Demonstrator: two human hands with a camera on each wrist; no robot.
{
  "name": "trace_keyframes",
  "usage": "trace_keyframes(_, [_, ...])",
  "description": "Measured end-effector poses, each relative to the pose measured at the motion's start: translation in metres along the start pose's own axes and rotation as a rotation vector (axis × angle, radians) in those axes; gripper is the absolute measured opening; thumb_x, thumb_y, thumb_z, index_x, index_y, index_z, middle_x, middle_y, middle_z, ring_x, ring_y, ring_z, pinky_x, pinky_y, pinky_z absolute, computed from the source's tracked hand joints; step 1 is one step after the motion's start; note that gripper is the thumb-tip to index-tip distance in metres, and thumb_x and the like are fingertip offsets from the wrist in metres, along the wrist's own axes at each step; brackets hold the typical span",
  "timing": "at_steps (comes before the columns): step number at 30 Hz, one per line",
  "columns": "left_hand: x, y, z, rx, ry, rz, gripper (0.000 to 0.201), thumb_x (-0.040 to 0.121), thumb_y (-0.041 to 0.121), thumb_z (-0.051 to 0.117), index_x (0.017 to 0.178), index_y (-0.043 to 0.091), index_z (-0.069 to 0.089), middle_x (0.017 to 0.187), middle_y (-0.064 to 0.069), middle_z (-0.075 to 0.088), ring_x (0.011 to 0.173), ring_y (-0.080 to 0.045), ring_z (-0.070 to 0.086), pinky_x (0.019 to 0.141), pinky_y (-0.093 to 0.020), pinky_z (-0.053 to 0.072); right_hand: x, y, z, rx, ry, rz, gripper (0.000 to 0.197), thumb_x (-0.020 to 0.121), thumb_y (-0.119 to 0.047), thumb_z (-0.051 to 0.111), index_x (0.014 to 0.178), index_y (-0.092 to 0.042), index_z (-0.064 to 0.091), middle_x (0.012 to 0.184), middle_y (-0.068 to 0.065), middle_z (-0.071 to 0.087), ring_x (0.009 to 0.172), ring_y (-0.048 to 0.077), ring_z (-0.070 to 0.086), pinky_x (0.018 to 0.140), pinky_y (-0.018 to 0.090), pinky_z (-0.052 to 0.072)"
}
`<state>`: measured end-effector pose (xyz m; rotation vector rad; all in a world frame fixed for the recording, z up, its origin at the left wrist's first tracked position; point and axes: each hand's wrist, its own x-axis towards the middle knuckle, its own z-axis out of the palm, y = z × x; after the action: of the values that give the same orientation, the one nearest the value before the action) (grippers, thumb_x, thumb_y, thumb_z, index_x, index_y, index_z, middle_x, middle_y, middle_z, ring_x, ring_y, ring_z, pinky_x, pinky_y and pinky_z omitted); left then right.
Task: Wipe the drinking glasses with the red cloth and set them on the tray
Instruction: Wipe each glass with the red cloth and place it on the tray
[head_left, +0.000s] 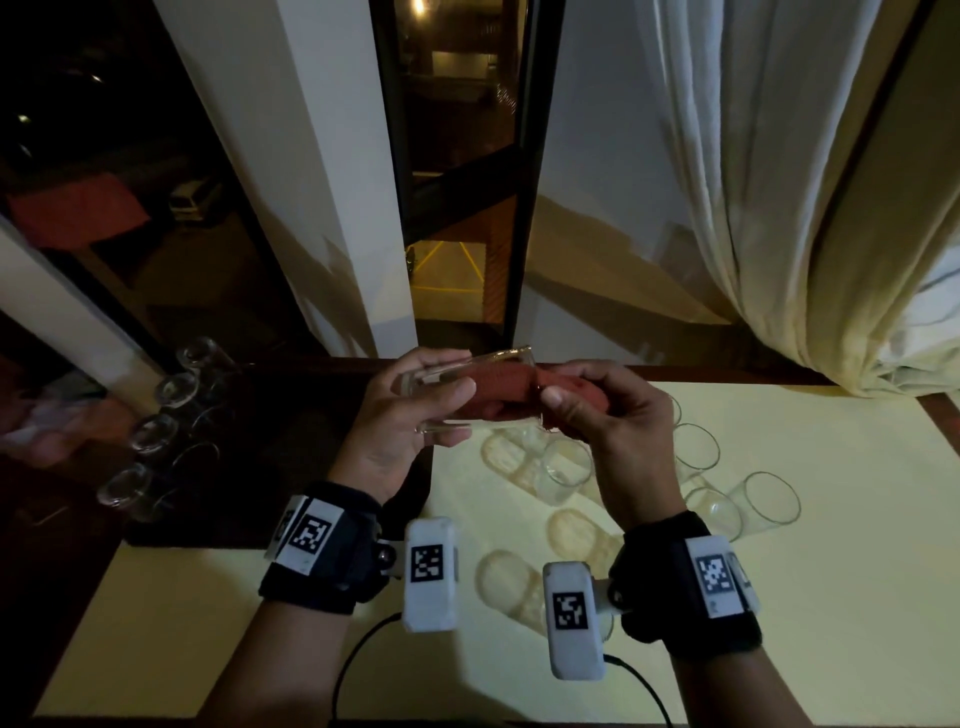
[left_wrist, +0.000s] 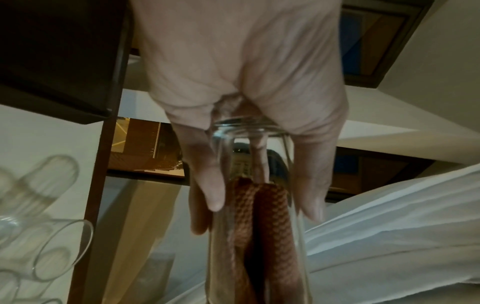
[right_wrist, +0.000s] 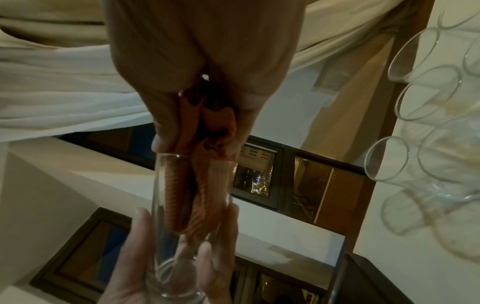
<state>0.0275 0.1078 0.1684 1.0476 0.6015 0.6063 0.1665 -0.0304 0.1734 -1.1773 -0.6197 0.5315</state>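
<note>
Head view: left hand (head_left: 400, 415) wrapped round glass (head_left: 467, 395), held sideways above table (head_left: 779, 649); right hand (head_left: 613, 421) pinching red cloth (head_left: 498, 397), stuffed in through the mouth; more glasses (head_left: 727, 483) lying on the table under and right of the hands; wiped glasses (head_left: 156, 431) in a row on dark tray (head_left: 270, 467) at left; curtain (head_left: 779, 208) behind.

Left wrist view: fingers (left_wrist: 210, 181) and thumb curled along the glass (left_wrist: 254, 205), base against the palm; cloth (left_wrist: 259, 226) filling the far half.

Right wrist view: fingertips (right_wrist: 249, 115) bunched on the cloth (right_wrist: 205, 185) just outside the rim; glass (right_wrist: 182, 236) cradled below by the other hand.

Handling, judged: thin-walled, smooth, light, breakable; best held round the body near the thick base, never by the rim; cloth soft, pliable, best gripped by its gathered tail.
</note>
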Motion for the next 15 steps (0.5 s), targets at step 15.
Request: trace_keyframes(15, [-0.002, -0.001, 0.011, 0.187, -0.089, -0.012, 0.051, 0.047, 0.038, 0.087, 0.096, 0.031, 0.075, 0.105, 0.000, 0.070, 0.086, -0.016, 0.074, 0.060, -0.027, 0.056, -0.002, 0.008, 0.010, 0.034, -0.195, 0.167, 0.040, 0.059, 0.019, 0.078, 0.094, -0.001, 0.073, 0.086, 0.007, 0.074, 0.078, 0.019, 0.068, 0.067, 0.026, 0.056])
